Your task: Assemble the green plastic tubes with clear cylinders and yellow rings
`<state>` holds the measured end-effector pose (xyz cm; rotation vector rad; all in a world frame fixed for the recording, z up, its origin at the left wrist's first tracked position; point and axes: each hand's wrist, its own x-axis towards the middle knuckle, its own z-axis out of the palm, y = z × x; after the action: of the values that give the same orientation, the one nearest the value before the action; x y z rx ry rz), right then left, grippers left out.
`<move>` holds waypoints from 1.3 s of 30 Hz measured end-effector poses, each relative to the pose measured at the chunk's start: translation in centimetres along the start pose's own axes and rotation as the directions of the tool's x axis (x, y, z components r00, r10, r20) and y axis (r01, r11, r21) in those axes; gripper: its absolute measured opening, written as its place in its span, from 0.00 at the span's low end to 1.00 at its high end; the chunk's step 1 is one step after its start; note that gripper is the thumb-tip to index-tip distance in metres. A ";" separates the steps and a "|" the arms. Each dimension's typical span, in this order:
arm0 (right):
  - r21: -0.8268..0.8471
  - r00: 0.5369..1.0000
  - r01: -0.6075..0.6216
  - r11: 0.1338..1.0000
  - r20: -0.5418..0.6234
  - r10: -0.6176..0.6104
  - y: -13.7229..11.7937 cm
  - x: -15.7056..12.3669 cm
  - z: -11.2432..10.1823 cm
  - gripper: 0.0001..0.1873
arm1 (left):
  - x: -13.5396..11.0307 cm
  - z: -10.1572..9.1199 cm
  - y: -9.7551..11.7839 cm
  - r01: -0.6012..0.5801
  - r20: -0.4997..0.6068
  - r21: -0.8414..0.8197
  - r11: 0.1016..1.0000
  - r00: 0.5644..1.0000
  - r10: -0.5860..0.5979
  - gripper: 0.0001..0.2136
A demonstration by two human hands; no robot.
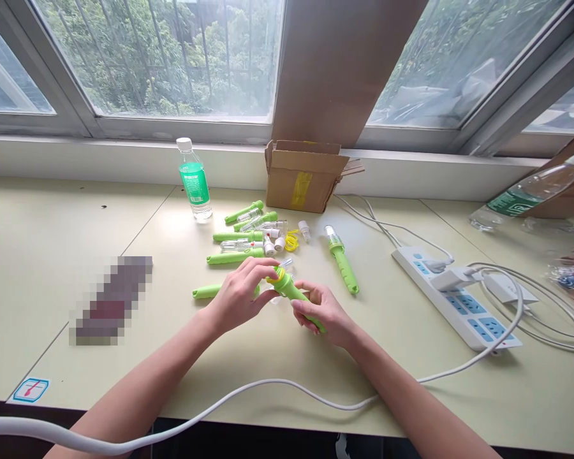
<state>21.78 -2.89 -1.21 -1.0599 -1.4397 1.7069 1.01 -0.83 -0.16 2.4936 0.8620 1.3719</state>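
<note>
My right hand [328,312] is wrapped round a green plastic handle [294,294], tilted with its wider end up and to the left. At that end sits a yellow ring [277,275], and the fingers of my left hand [242,287] are closed on it. Just beyond my hands lie several green handles [232,257], clear plastic tubes [234,245], small white parts [268,245] and a bundle of yellow rings [291,240]. One green handle with a clear tube fitted [343,261] rests apart, to the right.
A cardboard box [309,175] and a water bottle [194,182] stand at the back, by the window. On the right lie a power strip [454,299] with cables and another bottle [530,194]. A white cable [268,382] crosses the front, and a pixelated object [115,299] lies left.
</note>
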 end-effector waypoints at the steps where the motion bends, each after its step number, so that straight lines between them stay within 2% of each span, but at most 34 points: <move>1: 0.001 1.000 -0.004 1.000 0.001 0.004 0.0 0.0 0.0 0.18 | 0.0 -0.1 0.0 -0.005 0.007 0.006 1.000 1.000 0.005 0.10; 13: -0.009 0.998 0.057 0.998 0.000 -0.057 -0.1 0.1 -0.5 0.13 | -0.2 0.2 0.0 -0.058 -0.081 0.079 0.995 0.995 0.065 0.07; 17: -0.167 0.992 0.083 0.982 -0.084 -0.098 0.1 0.1 -0.1 0.17 | -0.3 0.1 -0.3 -0.052 -0.099 0.105 0.993 0.993 0.063 0.08; 20: -0.314 0.972 0.116 0.942 -0.158 -0.172 0.1 0.1 0.2 0.18 | -0.3 0.1 -0.5 -0.045 -0.113 0.117 0.992 0.992 0.058 0.09; 24: -0.371 0.948 0.189 0.909 -0.172 -0.268 0.3 -0.1 0.6 0.19 | -0.4 0.1 -0.7 -0.040 -0.130 0.112 0.993 0.990 0.055 0.09; 30: -0.349 0.929 0.218 0.911 -0.212 -0.303 0.2 -0.1 0.7 0.13 | -0.5 0.2 -0.5 -0.037 -0.146 0.069 0.997 0.988 0.047 0.10; 34: -0.233 0.960 0.166 0.958 -0.183 -0.211 0.0 0.0 0.5 0.14 | -0.2 0.1 -0.2 -0.015 -0.146 0.014 1.000 0.989 0.017 0.13; 39: -0.058 0.986 0.116 0.992 -0.115 -0.122 0.2 -0.1 0.2 0.15 | 0.1 -0.1 -0.2 0.027 -0.047 -0.033 0.999 0.998 -0.029 0.13</move>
<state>21.64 -3.12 -1.33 -1.0626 -1.4483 1.5055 0.86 -0.67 -0.11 2.4246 0.8731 1.4301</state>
